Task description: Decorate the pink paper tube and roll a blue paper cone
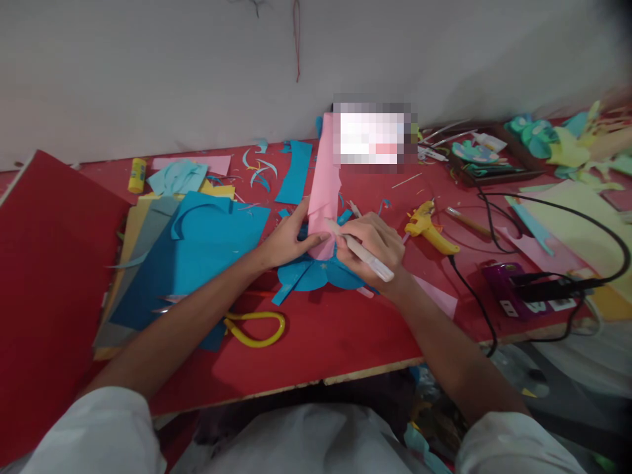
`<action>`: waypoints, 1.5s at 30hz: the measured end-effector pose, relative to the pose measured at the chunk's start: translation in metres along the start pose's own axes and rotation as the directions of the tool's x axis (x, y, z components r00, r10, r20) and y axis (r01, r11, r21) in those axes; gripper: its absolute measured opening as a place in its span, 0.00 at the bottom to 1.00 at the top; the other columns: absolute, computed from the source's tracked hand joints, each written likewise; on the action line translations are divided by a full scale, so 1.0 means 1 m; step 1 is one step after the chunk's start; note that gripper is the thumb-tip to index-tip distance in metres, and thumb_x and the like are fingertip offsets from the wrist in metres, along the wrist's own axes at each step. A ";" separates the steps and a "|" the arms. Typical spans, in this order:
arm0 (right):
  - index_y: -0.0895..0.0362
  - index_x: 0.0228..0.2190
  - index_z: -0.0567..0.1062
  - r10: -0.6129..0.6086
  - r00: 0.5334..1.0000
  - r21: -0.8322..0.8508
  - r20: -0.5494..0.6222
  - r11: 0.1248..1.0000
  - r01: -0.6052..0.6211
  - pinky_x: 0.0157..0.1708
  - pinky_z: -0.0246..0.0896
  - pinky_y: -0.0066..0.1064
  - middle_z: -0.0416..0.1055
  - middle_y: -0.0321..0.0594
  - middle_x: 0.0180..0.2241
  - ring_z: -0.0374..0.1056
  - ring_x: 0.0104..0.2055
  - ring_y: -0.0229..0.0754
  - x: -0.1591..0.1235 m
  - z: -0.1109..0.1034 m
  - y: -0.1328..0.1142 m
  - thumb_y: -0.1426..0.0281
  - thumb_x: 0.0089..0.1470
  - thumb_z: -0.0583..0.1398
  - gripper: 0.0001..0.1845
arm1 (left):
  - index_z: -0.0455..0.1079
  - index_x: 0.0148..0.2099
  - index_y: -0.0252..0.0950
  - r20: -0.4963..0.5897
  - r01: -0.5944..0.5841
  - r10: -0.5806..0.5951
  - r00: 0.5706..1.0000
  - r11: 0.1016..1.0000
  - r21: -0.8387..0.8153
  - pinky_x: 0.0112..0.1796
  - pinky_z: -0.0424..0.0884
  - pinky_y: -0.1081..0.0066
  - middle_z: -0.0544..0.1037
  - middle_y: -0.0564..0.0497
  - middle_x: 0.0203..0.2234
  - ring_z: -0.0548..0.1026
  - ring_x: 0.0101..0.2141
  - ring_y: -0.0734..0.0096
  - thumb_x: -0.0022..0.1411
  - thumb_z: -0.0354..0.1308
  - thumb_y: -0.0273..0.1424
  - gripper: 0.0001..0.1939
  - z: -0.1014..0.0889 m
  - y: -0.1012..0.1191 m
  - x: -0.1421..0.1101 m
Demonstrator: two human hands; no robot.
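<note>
A long strip of pink paper [323, 178] lies upright in the head view over a blue paper cutout [311, 273] with rounded lobes. My left hand [286, 243] grips the strip's lower left edge, thumb on top; its other fingers are partly hidden. In my right hand [370, 240] is a white pen [370, 258], held in a writing grip. Its tip end is over the lower part of the pink paper; whether it touches cannot be made out. Yellow-handled scissors [257, 329] lie near my left forearm.
Blue paper sheets [217, 243] are stacked left, by a glue stick [137, 175]. A yellow glue gun [429, 227], its cable, a purple power box [523, 289] and a dark tray [494, 172] are on the right. A blurred-out screen [370, 135] stands behind.
</note>
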State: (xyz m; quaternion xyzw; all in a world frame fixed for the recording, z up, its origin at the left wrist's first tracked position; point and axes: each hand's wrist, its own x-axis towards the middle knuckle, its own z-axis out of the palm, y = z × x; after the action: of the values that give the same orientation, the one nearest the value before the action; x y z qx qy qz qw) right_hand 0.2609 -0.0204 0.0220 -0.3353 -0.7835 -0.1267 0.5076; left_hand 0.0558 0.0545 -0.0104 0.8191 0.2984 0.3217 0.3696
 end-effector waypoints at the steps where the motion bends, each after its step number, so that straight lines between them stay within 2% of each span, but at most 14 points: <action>1: 0.49 0.46 0.72 -0.002 1.000 0.007 0.011 1.000 0.002 0.35 0.73 0.36 0.77 0.36 0.33 0.75 0.33 0.43 0.000 0.000 -0.001 0.74 0.64 0.62 0.11 | 0.53 0.77 0.38 0.001 0.002 -0.002 1.000 1.000 0.003 0.63 0.69 0.51 0.71 0.39 0.67 0.67 0.68 0.42 0.66 0.62 0.53 0.47 0.000 -0.001 0.000; 7: 0.51 0.50 0.72 -0.028 0.997 0.088 0.079 0.996 0.021 0.35 0.73 0.35 0.78 0.38 0.34 0.76 0.36 0.43 0.001 -0.002 -0.002 0.77 0.63 0.63 0.15 | 0.54 0.77 0.37 -0.008 0.010 -0.010 1.000 1.000 0.008 0.62 0.69 0.50 0.71 0.37 0.67 0.72 0.63 0.43 0.66 0.62 0.53 0.46 0.000 -0.004 0.000; 14: 0.50 0.48 0.72 -0.008 0.999 0.058 0.053 0.998 0.005 0.38 0.74 0.38 0.77 0.39 0.36 0.75 0.37 0.44 -0.002 -0.001 0.000 0.73 0.66 0.61 0.11 | 0.54 0.77 0.37 0.006 -0.004 0.004 1.000 0.999 0.041 0.65 0.67 0.51 0.69 0.38 0.68 0.67 0.68 0.42 0.66 0.60 0.56 0.47 0.000 -0.002 0.000; 19: 0.50 0.46 0.72 -0.015 0.999 0.022 0.051 1.000 0.014 0.34 0.73 0.36 0.76 0.37 0.33 0.74 0.33 0.43 0.001 -0.001 -0.001 0.75 0.65 0.61 0.10 | 0.55 0.77 0.38 0.005 -0.009 0.009 1.000 1.000 0.022 0.65 0.67 0.52 0.69 0.39 0.69 0.65 0.69 0.42 0.66 0.61 0.55 0.46 0.001 -0.003 0.000; 23: 0.51 0.48 0.72 -0.044 0.998 0.040 0.035 0.998 0.042 0.34 0.73 0.36 0.76 0.37 0.32 0.74 0.33 0.43 0.001 -0.001 -0.001 0.76 0.64 0.61 0.13 | 0.55 0.77 0.37 0.006 -0.001 0.001 1.000 1.000 0.021 0.64 0.68 0.51 0.71 0.39 0.67 0.68 0.67 0.42 0.67 0.62 0.53 0.45 0.000 -0.002 -0.001; 28: 0.51 0.52 0.72 -0.037 0.995 0.088 0.091 0.996 0.029 0.37 0.75 0.38 0.79 0.40 0.37 0.76 0.38 0.45 -0.002 -0.002 0.000 0.74 0.65 0.62 0.15 | 0.55 0.76 0.37 0.009 -0.009 0.009 1.000 1.000 0.021 0.61 0.71 0.53 0.71 0.37 0.67 0.73 0.63 0.44 0.66 0.61 0.55 0.46 0.000 -0.003 0.000; 34: 0.54 0.53 0.72 -0.038 0.997 0.086 0.072 0.996 0.032 0.38 0.76 0.37 0.79 0.40 0.37 0.76 0.37 0.44 -0.002 -0.002 0.000 0.76 0.64 0.64 0.17 | 0.55 0.77 0.37 0.002 -0.010 0.010 1.000 1.000 0.012 0.61 0.71 0.53 0.71 0.37 0.67 0.71 0.65 0.44 0.66 0.61 0.54 0.46 0.000 -0.004 0.000; 37: 0.53 0.52 0.72 -0.019 0.998 0.071 0.064 0.997 0.015 0.38 0.75 0.36 0.78 0.38 0.35 0.75 0.36 0.43 -0.002 -0.001 -0.001 0.76 0.65 0.63 0.15 | 0.54 0.77 0.37 0.000 -0.003 0.003 1.000 1.000 0.021 0.62 0.70 0.52 0.71 0.37 0.67 0.72 0.64 0.43 0.66 0.62 0.54 0.47 0.001 -0.004 0.000; 45: 0.53 0.48 0.72 -0.019 1.000 0.028 0.011 0.999 0.019 0.35 0.74 0.35 0.77 0.38 0.33 0.75 0.34 0.42 -0.001 0.000 -0.002 0.75 0.65 0.63 0.12 | 0.55 0.76 0.37 -0.004 -0.024 0.024 1.000 0.999 0.026 0.61 0.71 0.55 0.70 0.38 0.68 0.71 0.65 0.45 0.67 0.61 0.53 0.45 0.001 -0.003 0.000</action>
State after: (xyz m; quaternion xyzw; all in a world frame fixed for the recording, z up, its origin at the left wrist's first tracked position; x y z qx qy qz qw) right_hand 0.2598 -0.0223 0.0218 -0.3216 -0.7913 -0.1188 0.5063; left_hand 0.0555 0.0559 -0.0134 0.8266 0.2936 0.3240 0.3543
